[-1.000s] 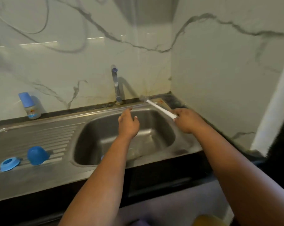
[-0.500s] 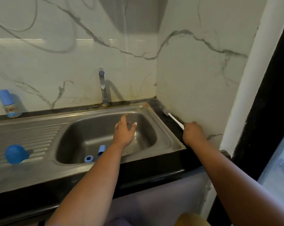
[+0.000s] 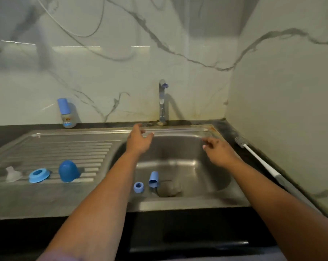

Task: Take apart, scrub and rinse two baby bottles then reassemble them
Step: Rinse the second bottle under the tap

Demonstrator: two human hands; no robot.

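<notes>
Both hands are held over the sink basin [image 3: 206, 178], nothing gripped: the left hand [image 3: 139, 141] with fingers spread, the right hand [image 3: 218, 150] relaxed. The bottle brush [image 3: 257, 159] lies on the bench right of the right hand. A blue cap [image 3: 153, 178] and ring [image 3: 138, 187] lie in the basin below the hands. A capped bottle [image 3: 66, 113] stands far left.

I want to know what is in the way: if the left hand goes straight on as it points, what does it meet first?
Probably the tap: the left hand, open above the sink, points toward its base; depth is unclear.
</notes>
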